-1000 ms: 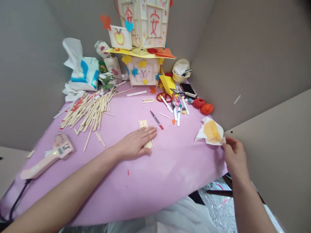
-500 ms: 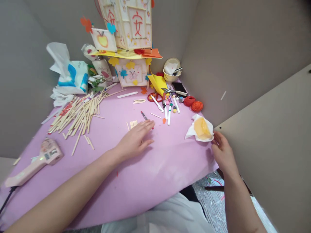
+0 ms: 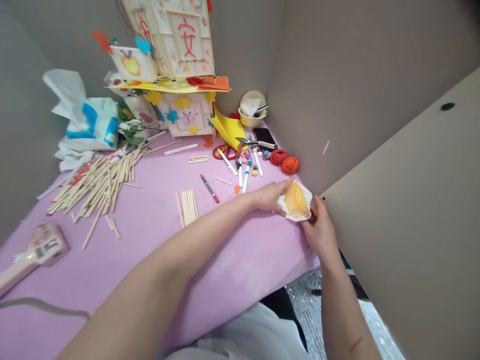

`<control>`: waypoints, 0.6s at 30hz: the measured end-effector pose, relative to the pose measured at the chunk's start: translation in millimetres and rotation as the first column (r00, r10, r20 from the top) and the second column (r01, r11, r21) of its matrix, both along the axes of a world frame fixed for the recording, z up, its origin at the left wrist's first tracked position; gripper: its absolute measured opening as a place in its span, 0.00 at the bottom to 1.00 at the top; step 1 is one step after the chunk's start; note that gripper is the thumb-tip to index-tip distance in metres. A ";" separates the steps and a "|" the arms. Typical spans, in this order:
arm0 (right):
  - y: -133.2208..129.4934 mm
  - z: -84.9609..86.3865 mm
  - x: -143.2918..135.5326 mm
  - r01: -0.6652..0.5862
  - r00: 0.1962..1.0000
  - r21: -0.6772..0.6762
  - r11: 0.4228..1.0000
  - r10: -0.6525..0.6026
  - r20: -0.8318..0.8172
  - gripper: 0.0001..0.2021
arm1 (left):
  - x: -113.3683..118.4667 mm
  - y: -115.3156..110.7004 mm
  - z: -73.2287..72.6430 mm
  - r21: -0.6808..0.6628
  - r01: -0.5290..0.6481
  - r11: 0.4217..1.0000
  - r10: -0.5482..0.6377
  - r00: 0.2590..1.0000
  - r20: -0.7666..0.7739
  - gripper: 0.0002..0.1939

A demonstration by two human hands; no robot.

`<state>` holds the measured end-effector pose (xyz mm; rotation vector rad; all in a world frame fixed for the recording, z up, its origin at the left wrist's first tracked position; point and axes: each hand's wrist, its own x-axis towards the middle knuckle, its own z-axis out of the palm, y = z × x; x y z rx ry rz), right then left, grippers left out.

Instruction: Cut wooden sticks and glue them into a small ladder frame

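A yellow-orange lump (image 3: 297, 199), perhaps food, rests on a crumpled white tissue (image 3: 306, 192) at the right edge of the purple-covered table. My left hand (image 3: 270, 196) reaches across and grips the tissue from its left side, thumb below and fingers above. From the right, my right hand (image 3: 319, 231) holds the other side, its fingertips partly hidden behind the tissue. Just beyond them lie two balls of red-orange yarn (image 3: 290, 165) and several white markers (image 3: 246, 176).
A paper-and-stick lantern tower (image 3: 187, 42) stands at the back. Loose wooden sticks (image 3: 108, 185) and a pink glue gun (image 3: 41, 250) lie left. Pliers (image 3: 258, 143), red-handled scissors (image 3: 224, 152), a pen (image 3: 209, 188) and a bowl (image 3: 252, 119) are beyond my arms. A partition (image 3: 412, 210) borders the right side.
My left hand has moved right from mid-table to the tissue and taken hold of it. My right hand has closed in on its other side. The view has shifted right.
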<state>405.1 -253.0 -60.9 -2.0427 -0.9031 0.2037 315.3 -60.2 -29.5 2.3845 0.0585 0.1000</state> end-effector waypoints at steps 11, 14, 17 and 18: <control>-15.1 52.4 -39.9 -0.152 0.857 0.401 0.904 0.322 -0.402 0.34 | -68.1 -24.8 31.2 -0.432 -0.048 0.901 0.137 0.975 0.177 0.52; -19.3 72.9 -66.8 -0.345 0.791 0.439 0.830 0.508 -0.340 0.31 | -115.6 -35.0 48.1 -0.458 -0.120 0.881 0.227 0.956 0.186 0.53; -22.1 83.2 -90.5 -0.533 0.709 0.419 0.735 0.658 -0.253 0.23 | -161.4 -49.1 52.5 -0.526 -0.164 0.834 0.290 0.943 0.166 0.55; -23.1 85.4 -97.4 -0.575 0.695 0.402 0.712 0.685 -0.220 0.21 | -174.8 -55.0 51.3 -0.566 -0.185 0.804 0.326 0.932 0.158 0.54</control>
